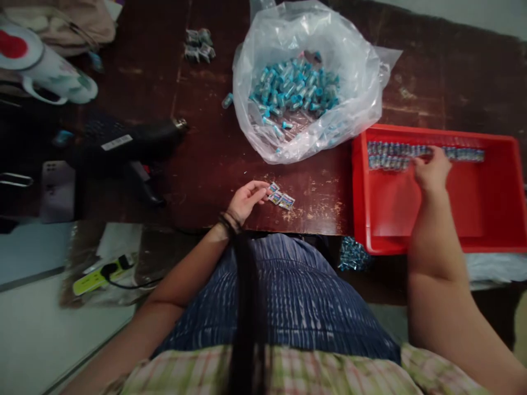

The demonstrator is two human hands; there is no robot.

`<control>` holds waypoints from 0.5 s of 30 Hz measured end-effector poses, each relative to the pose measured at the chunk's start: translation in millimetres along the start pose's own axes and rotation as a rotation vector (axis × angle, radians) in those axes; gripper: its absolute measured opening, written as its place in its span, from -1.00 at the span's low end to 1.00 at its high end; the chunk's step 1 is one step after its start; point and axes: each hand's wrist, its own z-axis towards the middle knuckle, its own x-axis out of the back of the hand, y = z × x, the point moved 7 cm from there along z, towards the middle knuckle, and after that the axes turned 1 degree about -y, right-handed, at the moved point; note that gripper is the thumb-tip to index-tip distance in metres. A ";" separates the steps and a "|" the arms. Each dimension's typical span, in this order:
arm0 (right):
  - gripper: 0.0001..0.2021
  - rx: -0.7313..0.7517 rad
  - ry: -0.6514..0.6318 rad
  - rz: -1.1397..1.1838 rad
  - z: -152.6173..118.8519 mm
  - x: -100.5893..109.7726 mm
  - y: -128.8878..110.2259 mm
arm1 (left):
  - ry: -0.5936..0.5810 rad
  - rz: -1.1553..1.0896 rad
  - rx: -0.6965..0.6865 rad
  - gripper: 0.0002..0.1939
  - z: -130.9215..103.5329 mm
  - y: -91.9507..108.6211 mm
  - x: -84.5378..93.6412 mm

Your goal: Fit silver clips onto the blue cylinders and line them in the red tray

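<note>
At the table's front edge, my left hand [247,200] has its thumb and forefinger closed on the edge of a small printed label [273,187]. Two more such labels [286,201] lie flat beside it on the dark wood. My right hand [432,169] reaches into a red plastic bin [447,216], its fingers bent round a small vial at the rows. Small labelled vials [389,162] stand in two rows along the bin's back wall. The vial in my right fingers is mostly hidden.
A clear plastic bag [358,104] holds many blue-capped vials [296,82]; one loose vial [227,100] lies outside it. A black heat gun [140,137], phone [57,189] and floral mug [57,77] are left. A label stack [200,45] lies behind. A green power strip [101,274] is below.
</note>
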 end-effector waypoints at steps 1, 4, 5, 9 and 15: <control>-0.49 -0.022 -0.021 0.015 -9.7 1.2 -11.1 | 0.018 0.056 -0.033 -0.66 0.7 1.8 3.5; -0.52 0.176 -0.133 0.253 -72.4 6.9 -77.1 | 0.093 0.249 -0.143 -0.80 3.2 6.7 16.0; -0.60 0.301 -0.208 0.354 -104.2 6.5 -106.9 | 0.118 0.317 -0.175 -0.84 3.7 7.8 19.4; -0.89 0.639 -0.654 0.511 -238.1 -30.1 -215.0 | 0.185 0.590 -0.257 -0.93 5.1 10.9 21.7; -0.81 0.525 -0.630 0.271 -276.7 -102.9 -271.3 | 0.195 0.828 -0.312 -0.91 3.5 11.2 16.6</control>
